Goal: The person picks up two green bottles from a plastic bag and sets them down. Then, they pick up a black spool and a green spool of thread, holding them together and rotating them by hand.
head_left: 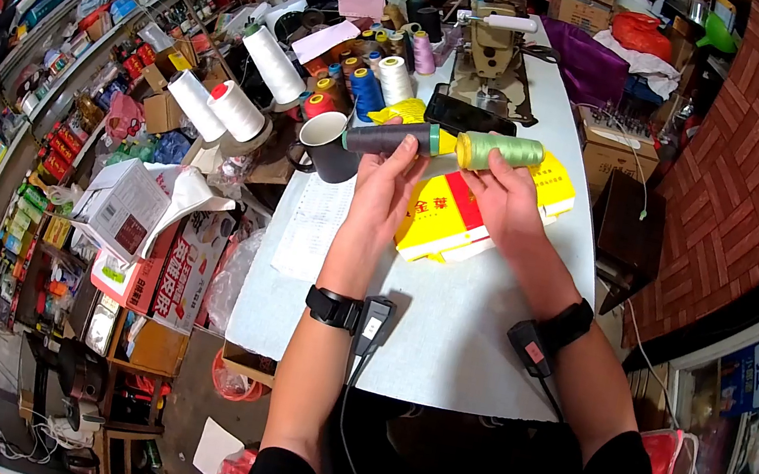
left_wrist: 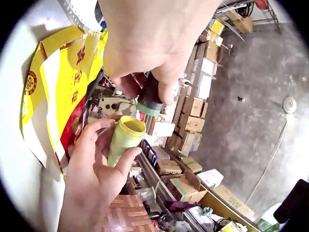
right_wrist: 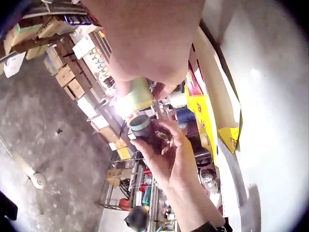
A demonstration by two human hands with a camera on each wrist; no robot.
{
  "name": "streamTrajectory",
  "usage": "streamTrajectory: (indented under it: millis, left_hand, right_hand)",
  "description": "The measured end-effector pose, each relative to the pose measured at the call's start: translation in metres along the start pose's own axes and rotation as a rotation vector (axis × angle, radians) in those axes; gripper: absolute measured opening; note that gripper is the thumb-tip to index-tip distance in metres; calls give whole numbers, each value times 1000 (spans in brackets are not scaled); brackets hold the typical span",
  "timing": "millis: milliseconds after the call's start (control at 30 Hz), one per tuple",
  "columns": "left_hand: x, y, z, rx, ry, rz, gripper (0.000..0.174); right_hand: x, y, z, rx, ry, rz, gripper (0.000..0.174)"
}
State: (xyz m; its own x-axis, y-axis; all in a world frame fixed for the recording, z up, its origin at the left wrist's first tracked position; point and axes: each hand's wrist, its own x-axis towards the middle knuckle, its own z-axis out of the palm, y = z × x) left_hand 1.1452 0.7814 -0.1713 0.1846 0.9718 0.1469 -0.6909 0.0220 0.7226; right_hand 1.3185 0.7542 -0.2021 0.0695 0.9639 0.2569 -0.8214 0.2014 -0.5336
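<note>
My left hand [head_left: 386, 183] grips a spool of dark thread [head_left: 386, 139] with a green rim at its right end. A spool of light green thread [head_left: 511, 153] with a yellow base is pinched in my right hand [head_left: 506, 203]. Both spools are held up over the table, lying sideways with their ends close to each other. In the left wrist view the yellow rim of the light green spool [left_wrist: 126, 140] shows a hollow end facing the dark spool [left_wrist: 151, 96]. Below the hands lies a yellow plastic bag [head_left: 453, 214] with red print.
A dark mug [head_left: 330, 160] stands left of the hands beside a written sheet [head_left: 309, 225]. Several thread spools, among them a blue one [head_left: 365, 94], crowd the table's back left. A black phone [head_left: 470, 115] lies before the sewing machine [head_left: 493, 55]. Cartons [head_left: 126, 203] fill the left side.
</note>
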Motion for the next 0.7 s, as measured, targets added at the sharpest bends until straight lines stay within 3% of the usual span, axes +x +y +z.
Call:
streamTrajectory:
  millis: [700]
  left_hand:
    - [-8, -1, 8, 193, -66, -20, 58]
  right_hand:
    - [-4, 0, 6, 7, -78, 1, 46]
